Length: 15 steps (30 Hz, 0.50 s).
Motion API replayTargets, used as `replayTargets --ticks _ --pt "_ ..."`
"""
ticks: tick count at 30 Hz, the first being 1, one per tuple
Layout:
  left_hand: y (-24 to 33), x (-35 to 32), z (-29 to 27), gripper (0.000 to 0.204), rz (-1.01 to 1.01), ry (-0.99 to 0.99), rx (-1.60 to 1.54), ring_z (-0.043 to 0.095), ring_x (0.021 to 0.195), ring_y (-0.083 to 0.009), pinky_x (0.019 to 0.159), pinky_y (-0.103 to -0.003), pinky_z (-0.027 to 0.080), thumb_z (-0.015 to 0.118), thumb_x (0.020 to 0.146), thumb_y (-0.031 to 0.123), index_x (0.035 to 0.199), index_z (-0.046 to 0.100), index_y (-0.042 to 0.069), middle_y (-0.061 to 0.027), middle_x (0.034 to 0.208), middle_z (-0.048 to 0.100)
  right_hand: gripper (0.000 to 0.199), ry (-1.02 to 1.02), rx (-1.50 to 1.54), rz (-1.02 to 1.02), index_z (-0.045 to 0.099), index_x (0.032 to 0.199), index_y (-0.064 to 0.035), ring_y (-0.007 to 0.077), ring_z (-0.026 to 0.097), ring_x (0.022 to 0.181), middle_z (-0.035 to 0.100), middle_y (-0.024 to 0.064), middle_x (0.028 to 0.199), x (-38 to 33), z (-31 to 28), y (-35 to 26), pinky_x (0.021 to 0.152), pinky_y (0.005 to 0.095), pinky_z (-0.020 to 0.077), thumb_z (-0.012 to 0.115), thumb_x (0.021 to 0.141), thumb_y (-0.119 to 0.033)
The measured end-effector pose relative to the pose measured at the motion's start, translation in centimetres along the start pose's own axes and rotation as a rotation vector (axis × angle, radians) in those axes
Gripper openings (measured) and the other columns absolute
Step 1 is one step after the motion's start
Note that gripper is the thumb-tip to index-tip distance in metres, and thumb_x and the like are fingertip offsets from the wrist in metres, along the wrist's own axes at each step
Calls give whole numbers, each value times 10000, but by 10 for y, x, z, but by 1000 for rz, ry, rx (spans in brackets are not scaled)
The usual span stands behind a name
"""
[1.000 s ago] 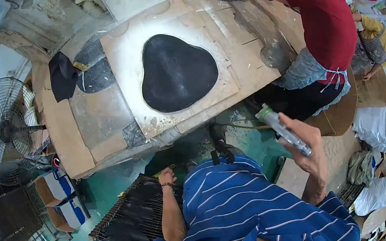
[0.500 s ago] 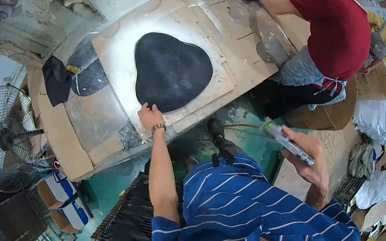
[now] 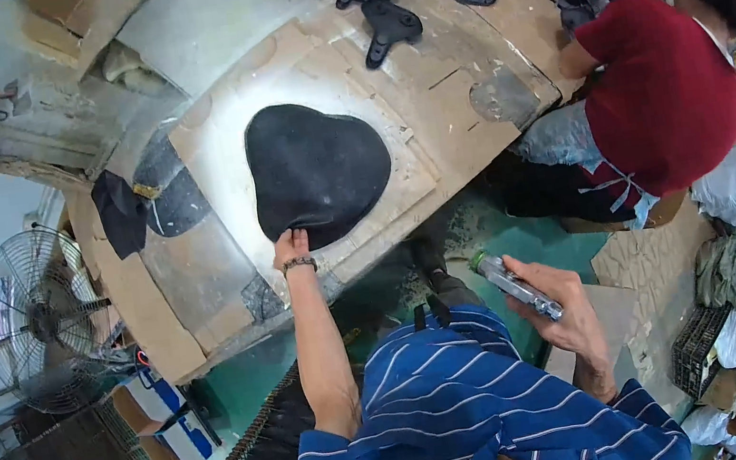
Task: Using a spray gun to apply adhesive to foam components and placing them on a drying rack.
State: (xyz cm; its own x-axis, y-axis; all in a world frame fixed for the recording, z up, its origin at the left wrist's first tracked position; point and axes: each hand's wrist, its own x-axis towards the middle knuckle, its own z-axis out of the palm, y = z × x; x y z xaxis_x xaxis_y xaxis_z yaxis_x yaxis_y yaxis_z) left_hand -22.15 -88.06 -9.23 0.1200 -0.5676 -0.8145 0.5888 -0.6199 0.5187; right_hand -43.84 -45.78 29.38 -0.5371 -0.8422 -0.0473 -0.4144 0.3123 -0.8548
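On cardboard, left hand (image 3: 291, 248) touches black sheet (image 3: 315, 171); right grip (image 3: 566, 314) clenches canister (image 3: 514, 284) (pointing upper-left).

I see a matt black, leathery pad (image 3: 317, 171) on a rough, stained cardboard board (image 3: 427, 115); at four o'clock, a shiny metal-capped bottle (image 3: 515, 285).
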Motion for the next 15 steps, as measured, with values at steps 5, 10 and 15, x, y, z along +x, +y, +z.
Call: replayTargets --ticks 5,10,15 --pt "2 -28 50 18 -57 -504 -71 636 842 -264 1067 -587 456 642 886 93 880 643 110 -66 853 650 565 -73 15 57 650 1351 37 376 711 895 718 232 1028 2 2 10 811 366 540 782 802 46" --pt "72 -93 163 286 106 -781 -392 691 1063 -371 997 -530 554 607 729 62 999 691 20 -146 1052 732 552 -86 45 -18 653 1332 51 362 701 871 712 238 1013 7 7 5 796 358 530 774 794 56" --pt "157 -208 209 331 262 -921 -652 697 1105 -397 1062 -577 524 569 677 60 975 692 -13 -173 1098 737 571 -144 24 -122 661 1340 27 352 722 874 722 230 1004 23 6 2 794 356 536 786 783 37"
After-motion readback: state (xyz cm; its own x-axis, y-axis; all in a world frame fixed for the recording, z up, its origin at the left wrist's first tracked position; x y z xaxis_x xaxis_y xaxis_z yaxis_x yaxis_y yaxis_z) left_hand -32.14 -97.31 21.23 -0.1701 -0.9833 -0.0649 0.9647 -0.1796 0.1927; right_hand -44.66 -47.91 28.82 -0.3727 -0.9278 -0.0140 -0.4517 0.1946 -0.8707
